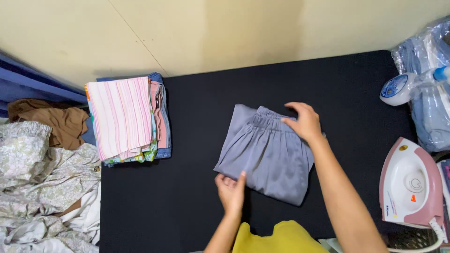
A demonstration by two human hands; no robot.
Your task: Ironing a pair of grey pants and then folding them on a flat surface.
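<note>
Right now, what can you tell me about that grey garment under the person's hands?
The grey garment is folded into a rough rectangle, set at a slant in the middle of the black padded surface. It looks like smooth, light fabric, with a gathered elastic waistband along its upper edge and soft pleats running down from it. The left hand grips its lower left corner, thumb on top. The right hand lies flat on the waistband's right end.
</note>
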